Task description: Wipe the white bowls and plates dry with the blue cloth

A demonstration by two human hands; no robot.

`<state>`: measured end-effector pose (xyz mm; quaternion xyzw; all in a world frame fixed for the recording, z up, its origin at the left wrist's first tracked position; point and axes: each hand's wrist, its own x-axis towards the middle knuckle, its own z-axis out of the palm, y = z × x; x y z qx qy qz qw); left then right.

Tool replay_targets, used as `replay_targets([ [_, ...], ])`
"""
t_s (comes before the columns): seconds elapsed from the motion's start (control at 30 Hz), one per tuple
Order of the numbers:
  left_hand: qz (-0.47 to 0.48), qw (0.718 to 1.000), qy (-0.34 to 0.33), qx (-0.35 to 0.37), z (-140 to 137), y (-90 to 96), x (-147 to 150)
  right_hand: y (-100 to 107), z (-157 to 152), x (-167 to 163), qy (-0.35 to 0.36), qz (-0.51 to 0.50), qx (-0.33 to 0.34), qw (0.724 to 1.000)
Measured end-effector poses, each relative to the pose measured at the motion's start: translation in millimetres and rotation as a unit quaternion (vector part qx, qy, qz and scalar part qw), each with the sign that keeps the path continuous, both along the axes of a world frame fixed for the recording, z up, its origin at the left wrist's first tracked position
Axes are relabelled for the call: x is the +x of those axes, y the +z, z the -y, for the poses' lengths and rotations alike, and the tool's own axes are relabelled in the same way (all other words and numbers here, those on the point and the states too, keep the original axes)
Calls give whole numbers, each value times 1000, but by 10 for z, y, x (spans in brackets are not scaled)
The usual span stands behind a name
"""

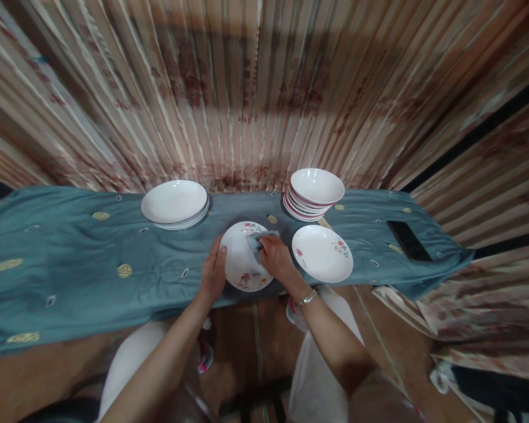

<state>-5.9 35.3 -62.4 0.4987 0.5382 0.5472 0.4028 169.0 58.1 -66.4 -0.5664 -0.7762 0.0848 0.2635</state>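
Observation:
A white plate with small printed flowers (pixel 240 258) lies in front of me on the cloth-covered table. My left hand (pixel 214 267) grips its left rim, thumb on top and fingers at the edge. In my right hand (pixel 275 255) is a bunched bluish-grey cloth (pixel 255 241), pressed against the plate's upper surface. Just right of that hand rests a second flowered plate (pixel 320 252), face up. The underside of the plate I hold is hidden.
Stacked white plates (pixel 175 202) stand at the back left. At the back right is a stack of bowls (pixel 316 187). A black phone (pixel 408 240) lies near the right end of the blue-green tablecloth (pixel 88 252). Curtains (pixel 247 106) hang directly behind the table.

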Motion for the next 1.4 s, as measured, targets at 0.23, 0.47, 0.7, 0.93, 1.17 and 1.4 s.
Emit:
replay_targets([
  [0.23,-11,1000,-3,3,19,18,24,15,-210,-221,15,-118,40,992],
  [0.47,-13,1000,13,-8,16,14,15,50,-39,-517,99,-181,27,978],
  [0.7,-31,999,20,-28,49,32,-48,103,386,-456,188,-171,-53,966],
  [0.93,-45,998,14,-28,102,167,9,-7,400,-35,131,-129,-82,980],
  [1.17,-33,999,4,-41,122,245,23,-43,228,6,72,-158,-34,984],
  [1.4,-42,998,-5,-42,84,244,-45,173,487,-219,194,-127,-38,972],
])
